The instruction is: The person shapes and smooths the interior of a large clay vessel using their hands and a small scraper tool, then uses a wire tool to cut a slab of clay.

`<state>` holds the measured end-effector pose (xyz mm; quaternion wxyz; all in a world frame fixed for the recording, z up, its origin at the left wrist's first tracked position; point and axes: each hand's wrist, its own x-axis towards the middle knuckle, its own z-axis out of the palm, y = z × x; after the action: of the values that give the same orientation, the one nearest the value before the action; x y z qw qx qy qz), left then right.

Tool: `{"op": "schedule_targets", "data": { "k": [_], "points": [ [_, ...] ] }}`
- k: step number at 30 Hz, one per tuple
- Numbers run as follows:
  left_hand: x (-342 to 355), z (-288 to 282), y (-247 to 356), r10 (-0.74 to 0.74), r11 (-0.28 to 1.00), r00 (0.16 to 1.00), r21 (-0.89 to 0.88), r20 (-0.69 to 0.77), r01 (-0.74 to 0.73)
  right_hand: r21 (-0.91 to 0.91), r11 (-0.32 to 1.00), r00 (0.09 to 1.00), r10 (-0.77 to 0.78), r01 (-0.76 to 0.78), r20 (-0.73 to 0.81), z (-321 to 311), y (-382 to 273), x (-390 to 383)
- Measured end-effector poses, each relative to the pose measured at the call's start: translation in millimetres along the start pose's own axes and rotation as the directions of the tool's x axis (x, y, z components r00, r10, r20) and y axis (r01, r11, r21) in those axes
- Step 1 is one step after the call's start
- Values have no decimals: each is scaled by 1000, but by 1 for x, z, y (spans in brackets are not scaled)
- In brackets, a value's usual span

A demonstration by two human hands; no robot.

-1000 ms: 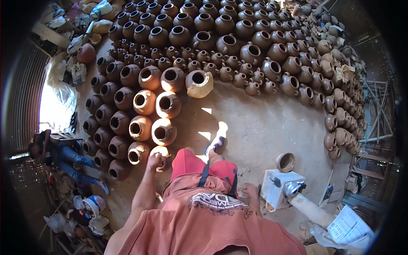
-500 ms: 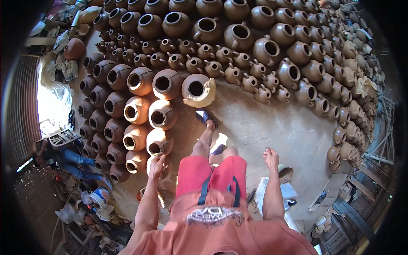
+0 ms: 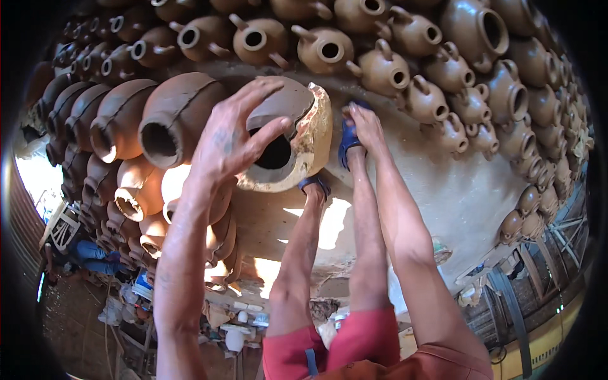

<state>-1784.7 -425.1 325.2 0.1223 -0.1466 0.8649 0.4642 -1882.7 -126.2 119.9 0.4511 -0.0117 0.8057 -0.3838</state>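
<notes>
Two bare hands reach down around a round clay pot (image 3: 278, 101) that stands on the bare floor (image 3: 418, 183) with its dark mouth turned up. A pale, ragged-edged shell (image 3: 321, 136), probably a plaster mould section, wraps the pot's right and near sides, perhaps to support or shape its wall. The left hand (image 3: 235, 130) is open over the left side of the rim, its thumb spread from the fingers in a span that would suit the curved neck; whether it touches the clay cannot be told. The right hand (image 3: 366, 126) hangs just right of the shell, apart from it and in front of a blue sandal (image 3: 346, 144); its fingers are bunched, and how far they close cannot be told.

To the left, seamed jars (image 3: 183, 104) stand close together in rows, which likely saves floor space. Beyond the pot sit small handled jugs (image 3: 259, 41), mouths uncovered, perhaps so that air reaches inside. No brand, label or lettering can be made out on the pottery, the shell or the red shorts (image 3: 364, 335).
</notes>
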Motion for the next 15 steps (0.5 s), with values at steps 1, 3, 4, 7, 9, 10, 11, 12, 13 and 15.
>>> {"op": "schedule_targets", "data": {
  "k": [1, 3, 4, 7, 9, 10, 11, 12, 13, 15],
  "points": [
    [20, 9, -10, -24, 999, 997, 29, 77, 22, -31, 999, 1000, 9, -8, 22, 8, 8, 31],
    [41, 20, -41, 11, 993, 981, 109, 193, -33, -1, 1000, 997, 21, -21, 79, 44, 12, 72],
    [47, 24, -53, 26, 984, 970, 164, 242, -67, 53, 998, 995, 17, -23, 99, 63, 11, 88],
    [71, 53, -65, -30, 966, 930, 249, 365, -67, 203, 947, 954, -275, 248, 120, 82, 54, 138],
    [77, 61, -72, -67, 942, 901, 325, 428, -84, 290, 928, 920, -308, 234, 244, 96, 62, 151],
    [78, 59, -73, -86, 941, 896, 331, 436, -71, 303, 927, 919, -302, 221, 255, 101, 61, 155],
    [79, 57, -75, -76, 929, 880, 355, 468, -108, 383, 912, 885, -292, 144, 363, 104, 58, 158],
    [82, 57, -76, -51, 916, 866, 369, 498, -158, 443, 894, 842, -288, 66, 456, 104, 64, 163],
    [85, 59, -78, -45, 913, 853, 368, 520, -176, 492, 871, 868, -237, -9, 435, 107, 68, 167],
    [90, 61, -79, -30, 911, 836, 360, 547, -203, 389, 916, 896, -249, 95, 368, 110, 81, 176]
  ]
}}
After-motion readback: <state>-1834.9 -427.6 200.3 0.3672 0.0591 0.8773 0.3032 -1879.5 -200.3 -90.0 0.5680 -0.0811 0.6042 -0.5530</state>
